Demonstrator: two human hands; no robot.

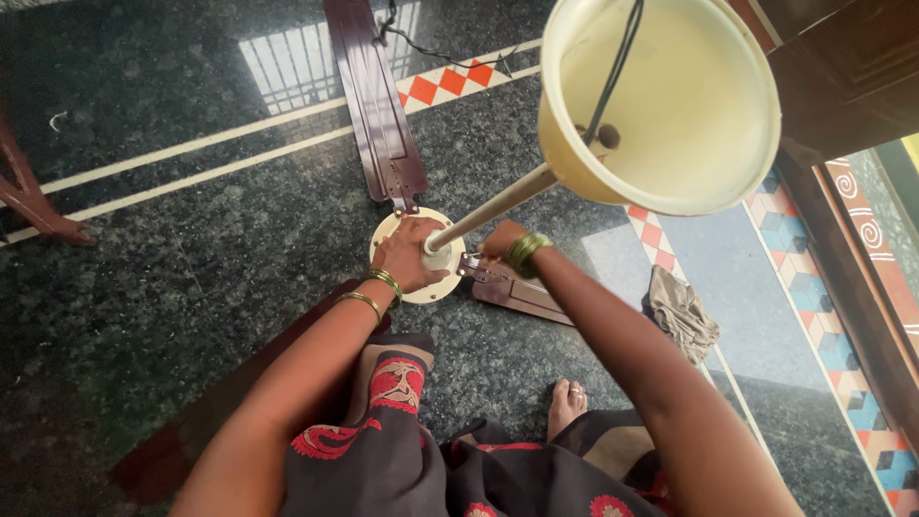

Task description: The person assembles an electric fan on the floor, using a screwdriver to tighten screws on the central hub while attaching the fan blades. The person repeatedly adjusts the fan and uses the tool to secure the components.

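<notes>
A cream ceiling fan motor lies on the dark stone floor with its rod pointing up toward me. The rod ends in a cream cup-shaped canopy with a black wire inside. My left hand rests flat on the motor housing. My right hand grips the metal bracket of a dark brown fan blade at the motor's right side. Another brown blade is fixed to the motor's far side and stretches away.
A crumpled grey rag lies on the floor to the right. A third brown blade runs under my left arm. Dark wooden furniture and a door frame stand at right. My bare foot is near the motor.
</notes>
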